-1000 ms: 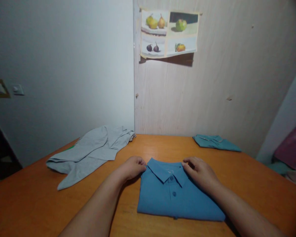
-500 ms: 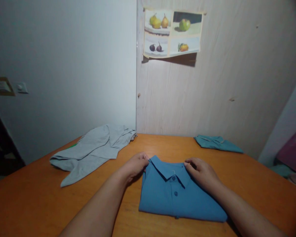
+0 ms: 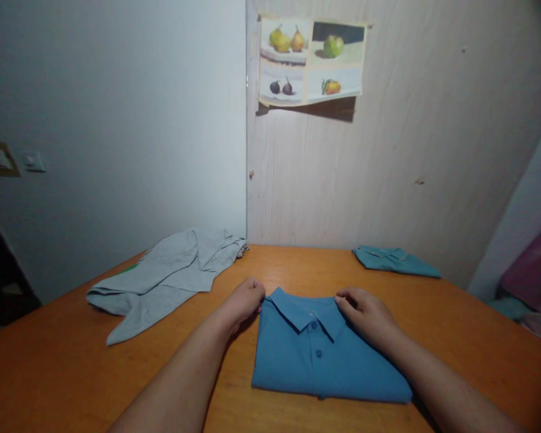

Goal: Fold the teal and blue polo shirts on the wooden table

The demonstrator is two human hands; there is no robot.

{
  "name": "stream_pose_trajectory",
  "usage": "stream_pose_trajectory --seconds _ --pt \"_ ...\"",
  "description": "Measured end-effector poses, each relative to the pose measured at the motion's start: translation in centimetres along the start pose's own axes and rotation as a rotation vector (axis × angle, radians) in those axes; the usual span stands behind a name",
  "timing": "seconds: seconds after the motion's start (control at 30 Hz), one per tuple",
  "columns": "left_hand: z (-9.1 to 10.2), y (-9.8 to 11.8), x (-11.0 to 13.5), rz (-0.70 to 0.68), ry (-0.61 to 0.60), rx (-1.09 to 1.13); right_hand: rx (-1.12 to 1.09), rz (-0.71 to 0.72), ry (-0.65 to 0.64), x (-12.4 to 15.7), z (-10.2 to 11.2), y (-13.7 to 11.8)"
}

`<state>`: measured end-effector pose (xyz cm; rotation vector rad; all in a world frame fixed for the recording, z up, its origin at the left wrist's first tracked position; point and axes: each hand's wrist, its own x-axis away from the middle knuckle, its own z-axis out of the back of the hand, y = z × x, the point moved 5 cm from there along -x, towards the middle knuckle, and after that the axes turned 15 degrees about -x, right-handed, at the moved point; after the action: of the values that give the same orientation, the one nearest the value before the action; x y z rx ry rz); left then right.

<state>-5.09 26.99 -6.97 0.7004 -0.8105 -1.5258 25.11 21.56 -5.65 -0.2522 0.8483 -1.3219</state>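
Observation:
A blue collared shirt (image 3: 293, 364) lies folded into a compact block in front of me, its collar at the far edge and two dark buttons showing down the placket. My left hand (image 3: 247, 302) has its fingers closed on the shirt's far left corner, beside the collar. At the other side of the collar, my right hand (image 3: 367, 311) pinches the far right edge between thumb and curled fingers. Part of the shirt's right side is hidden under that hand and forearm.
On the orange-brown wooden table (image 3: 293, 267), a loosely bunched grey garment (image 3: 166, 276) lies at the left. A folded teal garment (image 3: 394, 261) sits at the back right. Walls border the table behind, with a fruit picture sheet (image 3: 311, 60) fixed above.
My left hand has shifted slightly left, drawing the shirt's left shoulder outward and flatter. The right hand stays at its edge. The whole view has moved a little.

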Motion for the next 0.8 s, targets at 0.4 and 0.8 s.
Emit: stream_pose_trajectory --seconds 0.4,0.8 --pt "1.1 0.5 -0.7 -0.130 0.124 -0.258 -0.008 0.014 0.000 0.1 0.2 -0.3" --pt "0.6 0.6 0.0 -0.171 -0.080 -0.186 -0.018 0.032 0.032 0.0 0.5 0.0"
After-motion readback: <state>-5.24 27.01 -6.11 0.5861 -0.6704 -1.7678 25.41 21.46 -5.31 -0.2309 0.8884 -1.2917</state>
